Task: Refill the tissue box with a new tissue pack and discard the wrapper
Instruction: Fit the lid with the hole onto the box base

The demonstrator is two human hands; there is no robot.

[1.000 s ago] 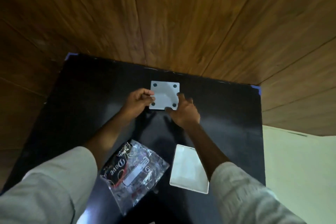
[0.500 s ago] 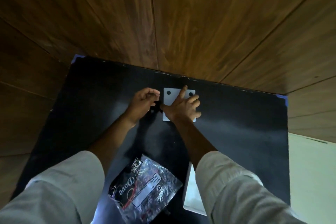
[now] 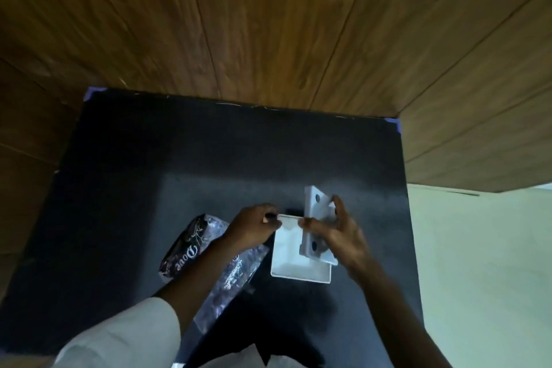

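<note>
A white tissue box base (image 3: 317,218), with dark round feet on its underside, is tilted on edge in my right hand (image 3: 337,236). It hangs just over a white tray-like box part (image 3: 298,270) that lies flat on the black table (image 3: 185,158). My left hand (image 3: 257,225) pinches the far left rim of that flat part. A crinkled plastic tissue pack (image 3: 191,243) with dark print and the word "Dove" lies to the left, partly under my left forearm.
The black table top stands against wood-panelled walls (image 3: 268,24). A pale floor (image 3: 478,263) shows past the table's right edge. White cloth (image 3: 239,358) lies at the bottom edge of the view.
My right hand has lifted the white base from the far middle of the table and brought it back over the flat white part. My left hand moved back too and now pinches that part's rim.
</note>
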